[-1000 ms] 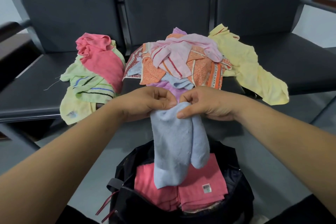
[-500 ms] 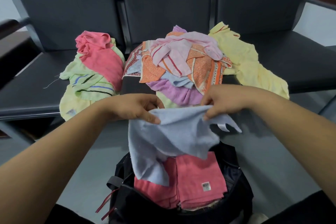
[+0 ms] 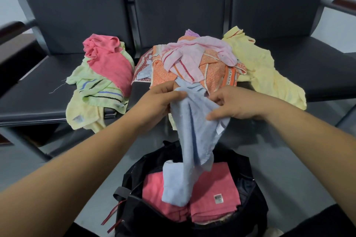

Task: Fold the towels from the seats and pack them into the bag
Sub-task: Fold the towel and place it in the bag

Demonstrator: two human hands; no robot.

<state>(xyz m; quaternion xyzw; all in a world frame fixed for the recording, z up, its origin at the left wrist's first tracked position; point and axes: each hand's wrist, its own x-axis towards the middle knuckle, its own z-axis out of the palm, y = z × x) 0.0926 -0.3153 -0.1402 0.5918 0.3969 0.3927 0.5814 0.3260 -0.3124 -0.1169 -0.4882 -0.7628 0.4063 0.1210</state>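
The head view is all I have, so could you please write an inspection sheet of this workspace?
Surface: black padded bench seats.
Job's things: light blue terry towel hangs unfolded over open black fabric bag; folded pink towel lies inside; pink-and-green towel heap on left seat; orange-and-pink towel heap on middle seat; pale yellow towel beside it.
Clutter: nothing seen.
Grippers: left hand and right hand each pinch the blue towel's upper edge.
Cables: nothing seen.
Surroundings: grey floor; wooden armrest at far right.

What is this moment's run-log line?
light blue towel: hanging over bag | left hand: grips top | right hand: pinches edge | pink towel: in bag | seats: towels piled
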